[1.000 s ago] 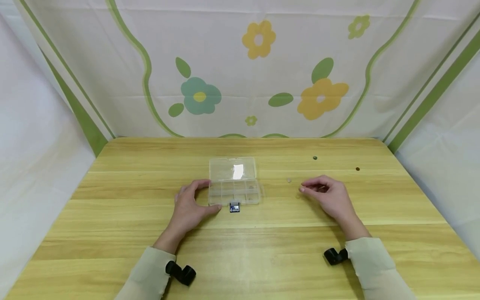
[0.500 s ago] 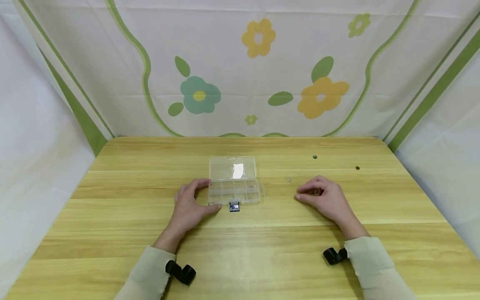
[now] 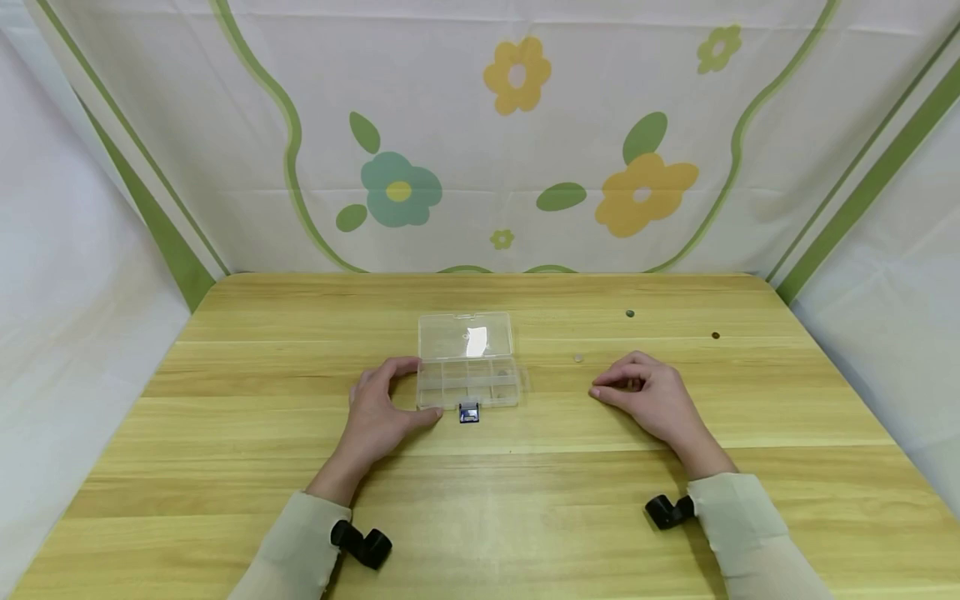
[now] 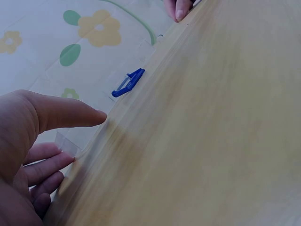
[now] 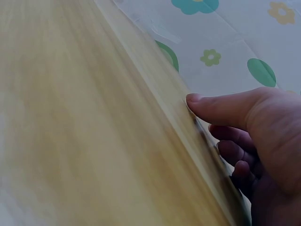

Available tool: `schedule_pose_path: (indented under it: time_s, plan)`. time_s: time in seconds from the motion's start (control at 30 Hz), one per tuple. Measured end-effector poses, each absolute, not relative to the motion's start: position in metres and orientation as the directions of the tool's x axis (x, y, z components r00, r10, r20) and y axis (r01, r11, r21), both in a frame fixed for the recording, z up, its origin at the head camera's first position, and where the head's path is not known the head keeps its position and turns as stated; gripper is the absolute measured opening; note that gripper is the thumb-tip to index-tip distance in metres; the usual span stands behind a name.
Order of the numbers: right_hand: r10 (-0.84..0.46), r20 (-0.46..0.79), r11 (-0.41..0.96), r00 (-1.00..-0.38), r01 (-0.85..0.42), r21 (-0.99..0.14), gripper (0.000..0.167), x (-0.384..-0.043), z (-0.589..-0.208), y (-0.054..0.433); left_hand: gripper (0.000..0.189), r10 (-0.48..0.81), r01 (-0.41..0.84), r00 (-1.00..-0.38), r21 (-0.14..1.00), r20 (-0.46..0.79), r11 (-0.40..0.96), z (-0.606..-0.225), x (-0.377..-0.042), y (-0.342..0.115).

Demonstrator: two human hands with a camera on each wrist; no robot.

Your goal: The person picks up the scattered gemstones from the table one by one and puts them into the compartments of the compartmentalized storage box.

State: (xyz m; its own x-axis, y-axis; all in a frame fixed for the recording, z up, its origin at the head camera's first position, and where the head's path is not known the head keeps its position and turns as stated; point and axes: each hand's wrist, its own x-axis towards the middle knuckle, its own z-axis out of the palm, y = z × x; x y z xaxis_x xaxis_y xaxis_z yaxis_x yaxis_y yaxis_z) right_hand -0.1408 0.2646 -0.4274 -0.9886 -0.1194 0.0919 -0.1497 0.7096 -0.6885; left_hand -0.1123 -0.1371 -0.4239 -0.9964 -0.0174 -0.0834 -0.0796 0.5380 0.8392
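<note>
My left hand grips the left end of a clear plastic compartment box, thumb at its front edge and fingers at its side. The box's clear lid stands open at the back, and a blue latch hangs at the front. A few tiny pieces seem to lie in the right compartments. At the tabletop right of the box, my right hand pinches thumb and forefinger together at a tiny yellowish piece, mostly hidden by the fingertips. In the right wrist view only an orange-brown speck shows under the thumb.
A small whitish round piece lies between the box and my right hand. Farther back are a small green piece and a brown one. The wooden table ends at a flowered curtain.
My right hand has come down slightly left and nearer me, its fingertips covering a faint small piece on the table. It then stays there. My left hand and the box have not moved.
</note>
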Motion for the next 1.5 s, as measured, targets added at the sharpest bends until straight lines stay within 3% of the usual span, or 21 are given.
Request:
schedule_pose_path:
  time_s: [1.5]
  plan:
    - [0.000,0.140,0.653,-0.990,-0.106,-0.750,0.015,-0.144,-0.428,0.252,0.076,-0.059,-0.057,-0.998,0.833,-0.030,0.551,-0.426,-0.113,-0.132]
